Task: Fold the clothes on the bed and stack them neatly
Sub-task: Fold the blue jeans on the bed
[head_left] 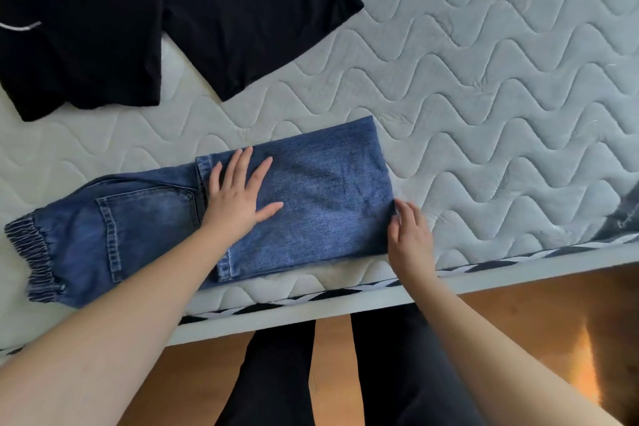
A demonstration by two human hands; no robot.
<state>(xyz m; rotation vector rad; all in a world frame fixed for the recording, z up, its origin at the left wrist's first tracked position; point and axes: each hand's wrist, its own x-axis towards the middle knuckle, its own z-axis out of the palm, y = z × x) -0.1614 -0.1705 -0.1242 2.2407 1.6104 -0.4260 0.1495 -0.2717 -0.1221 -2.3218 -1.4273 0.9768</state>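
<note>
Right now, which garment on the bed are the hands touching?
The blue jeans near the mattress edge: both hands are on them. The black T-shirt lies untouched farther back.

Faint script on the mattress [484, 86] edge is too blurred to read.

Soft, even daylight — slightly blurry, edges bowed by the wide lens.

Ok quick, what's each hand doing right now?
Left hand: open, fingers flat, pressing on the folded jeans.
Right hand: fingers curled at the jeans' folded edge, seemingly pinching it.
</note>
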